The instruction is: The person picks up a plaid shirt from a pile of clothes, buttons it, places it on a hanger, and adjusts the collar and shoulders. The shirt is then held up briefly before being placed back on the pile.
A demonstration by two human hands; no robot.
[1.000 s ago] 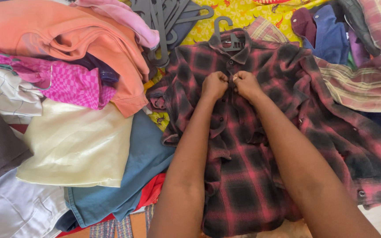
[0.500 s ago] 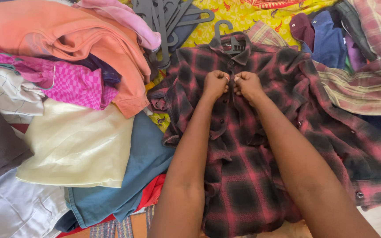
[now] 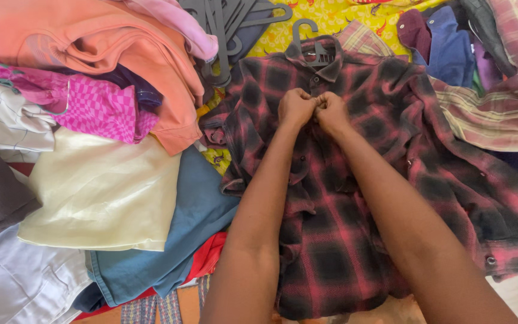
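Fingers of the left hand (image 3: 295,108) and right hand (image 3: 331,112) are curled tight, pinching the front placket of the plaid shirt (image 3: 355,198) just below its collar. The shirt lies flat on a hanger (image 3: 304,29), amid heaped clothes (image 3: 100,198).

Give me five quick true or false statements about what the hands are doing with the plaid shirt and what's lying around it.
1. Both hands, the left hand and the right hand, are closed on the front of the red and black plaid shirt just below its collar. True.
2. The shirt is on a grey hanger. True.
3. The hands are far apart, one on each sleeve. False: they touch at the middle of the chest.
4. A pile of spare grey hangers lies above the shirt's left side in the picture. True.
5. The orange garment lies on top of the plaid shirt. False: it sits on the pile to the left, beside it.
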